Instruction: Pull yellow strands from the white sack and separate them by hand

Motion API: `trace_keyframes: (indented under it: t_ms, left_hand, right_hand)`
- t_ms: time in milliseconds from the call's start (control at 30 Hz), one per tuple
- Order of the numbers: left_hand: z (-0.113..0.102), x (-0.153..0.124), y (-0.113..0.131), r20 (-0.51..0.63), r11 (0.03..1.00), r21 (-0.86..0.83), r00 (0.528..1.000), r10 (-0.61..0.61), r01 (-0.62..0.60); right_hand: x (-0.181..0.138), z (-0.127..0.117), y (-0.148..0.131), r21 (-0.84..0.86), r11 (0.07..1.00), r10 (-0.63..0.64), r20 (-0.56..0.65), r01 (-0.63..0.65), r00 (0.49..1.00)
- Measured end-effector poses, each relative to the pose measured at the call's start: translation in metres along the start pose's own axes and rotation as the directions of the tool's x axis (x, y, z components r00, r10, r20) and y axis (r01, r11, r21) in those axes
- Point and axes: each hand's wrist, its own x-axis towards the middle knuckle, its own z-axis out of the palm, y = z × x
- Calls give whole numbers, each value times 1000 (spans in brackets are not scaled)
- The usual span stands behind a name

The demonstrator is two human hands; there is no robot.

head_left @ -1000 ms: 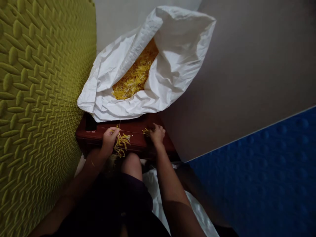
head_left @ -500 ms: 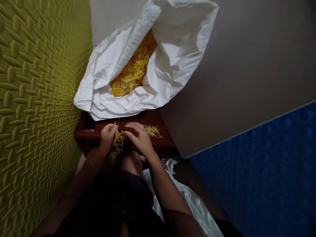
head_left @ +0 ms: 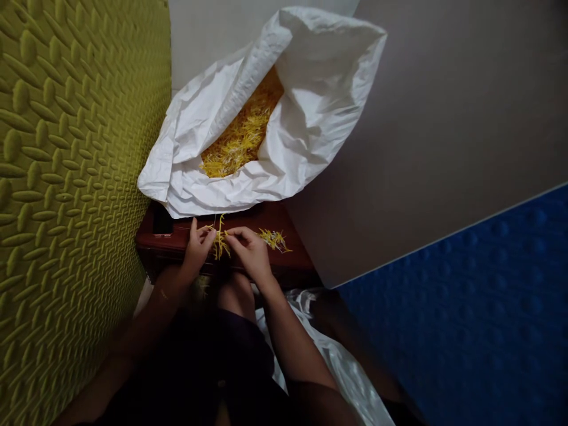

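Observation:
A bunch of yellow petal strands [head_left: 219,241] hangs between my two hands over a dark red wooden stool [head_left: 293,263]. My left hand [head_left: 195,248] is closed on the bunch from the left. My right hand [head_left: 251,251] pinches the same strands from the right, fingertips touching them. A thin thread runs up from the bunch. A small loose heap of yellow strands [head_left: 274,238] lies on the stool just right of my right hand. Behind the stool a big white sack [head_left: 310,118] stands open, full of yellow petals [head_left: 242,136].
A green embossed foam mat [head_left: 75,177] stands as a wall at the left. A blue studded mat [head_left: 465,307] covers the floor at the right, beside bare grey floor [head_left: 444,118]. My knee [head_left: 237,293] pokes up below the stool, and white plastic [head_left: 350,384] lies by my right arm.
My right hand left the loose heap on the stool's right side and came left to the bunch in my left hand. The bunch is now raised a little.

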Motion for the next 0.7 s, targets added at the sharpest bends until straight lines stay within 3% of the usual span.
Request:
trace_keyframes:
  t_ms: [67,133,200,267,333,433,633,700]
  left_hand:
    - [-2,-3,0,-101,986,110,985,138,-127]
    - [-4,-8,5,-160,922,276,933,323,-272]
    - [-5,-14,13,-111,791,458,857,504,-406]
    - [-4,-19,20,25,644,584,804,594,-494]
    - [-1,-22,22,149,561,633,795,588,-533]
    - [3,-21,17,228,538,642,806,545,-546]
    - [7,-18,9,232,533,615,779,582,-581]
    - [8,-17,9,220,565,593,791,571,-573]
  right_hand:
    - [1,1,1,92,992,92,-52,-87,994]
    - [2,2,2,165,978,141,-77,-127,987]
    - [2,4,2,208,967,162,-71,-144,984]
    - [1,5,1,229,962,168,-56,-151,984]
    - [-1,5,-1,228,964,149,-42,-136,988]
    - [-3,4,-5,184,980,86,-33,-79,996]
    - [-6,-1,-12,49,992,-117,-11,117,993]
    - [-6,-2,-13,-7,989,-151,-19,150,988]
